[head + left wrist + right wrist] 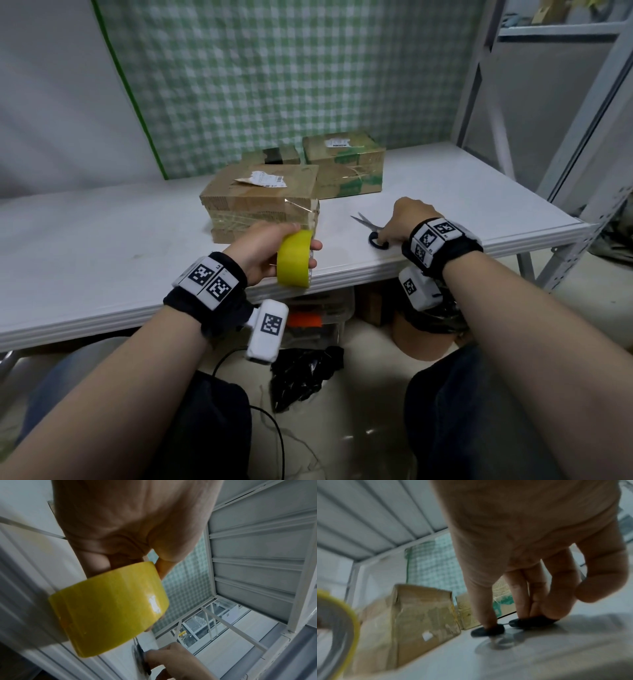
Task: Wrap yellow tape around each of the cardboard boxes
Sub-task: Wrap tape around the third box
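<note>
Here the left hand (263, 251) grips the yellow tape roll (294, 259) just near of the nearest cardboard box (260, 198); the right hand (404, 219) pinches the scissors (371, 229) on the worktop (462, 205). A slack strip could stick to itself before cutting.

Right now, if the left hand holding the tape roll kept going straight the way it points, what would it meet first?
Most likely the nearest cardboard box: the left hand grips the yellow tape roll just in front of its near face, so the roll would touch first. Depth is unclear.
</note>
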`<action>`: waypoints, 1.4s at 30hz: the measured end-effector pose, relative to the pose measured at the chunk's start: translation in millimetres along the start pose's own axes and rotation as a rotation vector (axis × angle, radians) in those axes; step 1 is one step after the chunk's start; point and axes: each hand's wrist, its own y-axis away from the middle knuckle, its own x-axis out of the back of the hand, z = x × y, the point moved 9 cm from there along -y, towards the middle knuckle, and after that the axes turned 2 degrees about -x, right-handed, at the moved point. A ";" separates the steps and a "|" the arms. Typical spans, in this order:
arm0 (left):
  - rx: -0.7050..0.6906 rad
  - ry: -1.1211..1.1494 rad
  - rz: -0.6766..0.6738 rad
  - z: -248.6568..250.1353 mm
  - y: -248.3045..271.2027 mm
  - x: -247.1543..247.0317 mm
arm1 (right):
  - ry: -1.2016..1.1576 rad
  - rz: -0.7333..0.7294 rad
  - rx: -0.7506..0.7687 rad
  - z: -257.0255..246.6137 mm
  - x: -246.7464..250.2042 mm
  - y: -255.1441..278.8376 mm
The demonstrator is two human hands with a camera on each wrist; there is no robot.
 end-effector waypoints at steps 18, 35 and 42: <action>-0.008 -0.061 0.049 -0.1 -0.6 11.1 | -0.421 -0.657 0.287 -27.2 -24.6 29.8; 0.014 -0.043 0.062 -5.3 -7.3 18.2 | -0.430 -0.517 0.415 -84.1 -33.5 26.2; 0.038 -0.061 0.053 -6.3 -7.6 19.9 | -0.379 -0.516 0.409 -78.3 -42.5 23.3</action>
